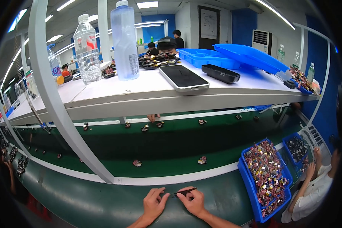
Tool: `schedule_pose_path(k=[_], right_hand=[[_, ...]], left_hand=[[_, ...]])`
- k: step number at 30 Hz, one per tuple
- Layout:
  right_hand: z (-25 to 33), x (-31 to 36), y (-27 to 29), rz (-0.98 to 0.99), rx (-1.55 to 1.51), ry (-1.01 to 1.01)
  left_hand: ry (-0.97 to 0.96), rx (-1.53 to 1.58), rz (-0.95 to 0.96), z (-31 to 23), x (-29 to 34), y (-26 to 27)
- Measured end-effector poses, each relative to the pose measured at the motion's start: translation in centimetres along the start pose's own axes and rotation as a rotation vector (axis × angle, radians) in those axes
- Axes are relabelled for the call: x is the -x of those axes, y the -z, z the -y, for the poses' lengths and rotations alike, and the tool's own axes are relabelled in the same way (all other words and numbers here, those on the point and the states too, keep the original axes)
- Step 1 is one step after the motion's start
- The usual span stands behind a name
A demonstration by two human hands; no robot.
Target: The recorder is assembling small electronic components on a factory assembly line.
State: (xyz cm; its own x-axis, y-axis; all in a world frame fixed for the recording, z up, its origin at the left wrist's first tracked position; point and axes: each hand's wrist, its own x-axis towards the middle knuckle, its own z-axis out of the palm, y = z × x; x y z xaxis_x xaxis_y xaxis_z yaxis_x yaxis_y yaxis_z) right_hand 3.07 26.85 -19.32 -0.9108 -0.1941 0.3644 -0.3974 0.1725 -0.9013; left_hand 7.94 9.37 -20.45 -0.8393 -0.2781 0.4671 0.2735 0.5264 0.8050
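Note:
Low over the green worktop, my right hand [192, 200] is closed round black tweezers [186, 192], which lie slantwise across the fingers with the tips pointing left. Beside those tips, my left hand [155, 201] has its fingers bent and its thumb reaching toward the right hand. Anything small between the left fingers is too tiny or hidden to make out. Both forearms come up from the lower edge.
At the right stands a blue bin [264, 176] heaped with small wired parts. Past a metal rail, a green conveyor belt [171, 146] carries scattered part clusters. Above hangs a white shelf [148, 91] with bottles, a phone [183, 78] and blue trays. A co-worker [311, 193] sits at right.

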Motion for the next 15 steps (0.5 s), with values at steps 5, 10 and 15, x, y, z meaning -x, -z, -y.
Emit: schedule_pose_path(k=[5, 10, 15], right_hand=[[-1.3, 0.2, -0.1, -0.025, 0.073, 0.054], [-0.8, 0.1, -0.1, -0.047, 0.067, 0.094], [-1.9, 0.1, -0.7, -0.041, 0.045, 0.166]], left_hand=[[0.412, 0.370, -0.039, 1.7, -0.8, 0.2], [0.314, 0.335, -0.006, 1.8, -5.0, -0.7], [0.222, 0.236, 0.381, -0.5, -13.6, -5.2]])
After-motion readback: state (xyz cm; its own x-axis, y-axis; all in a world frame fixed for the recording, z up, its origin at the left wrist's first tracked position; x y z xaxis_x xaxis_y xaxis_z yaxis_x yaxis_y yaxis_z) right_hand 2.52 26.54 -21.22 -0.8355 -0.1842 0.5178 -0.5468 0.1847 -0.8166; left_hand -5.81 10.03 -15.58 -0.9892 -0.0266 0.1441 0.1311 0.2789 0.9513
